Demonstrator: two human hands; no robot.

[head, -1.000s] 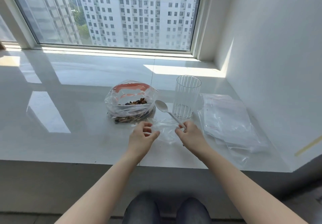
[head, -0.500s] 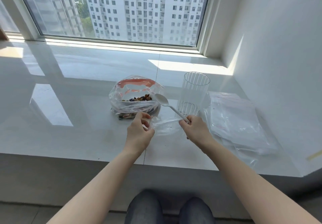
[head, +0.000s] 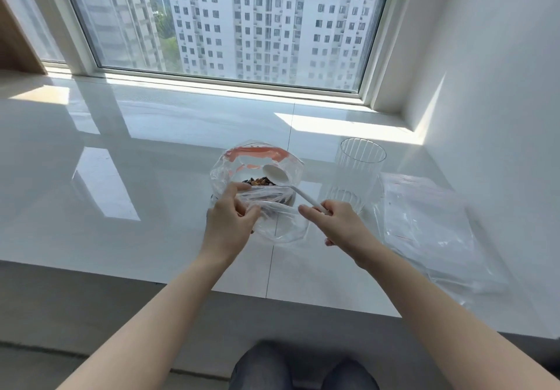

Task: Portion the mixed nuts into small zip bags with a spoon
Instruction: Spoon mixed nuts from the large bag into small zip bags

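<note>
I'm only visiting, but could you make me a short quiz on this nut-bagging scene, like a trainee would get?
1. True or false: the spoon is heaped with nuts.
2. What does the left hand hold? A) the ribbed glass B) the small zip bag C) the spoon
3. Fill in: the right hand grips the spoon's ____.

Key: 1 false, its bowl looks empty over the big nut bag; 2 B; 3 handle.

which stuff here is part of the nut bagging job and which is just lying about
In use: nut bag; spoon in right hand; small bag held by left hand; spare bags.
Lying about: glass, empty as far as visible.
</note>
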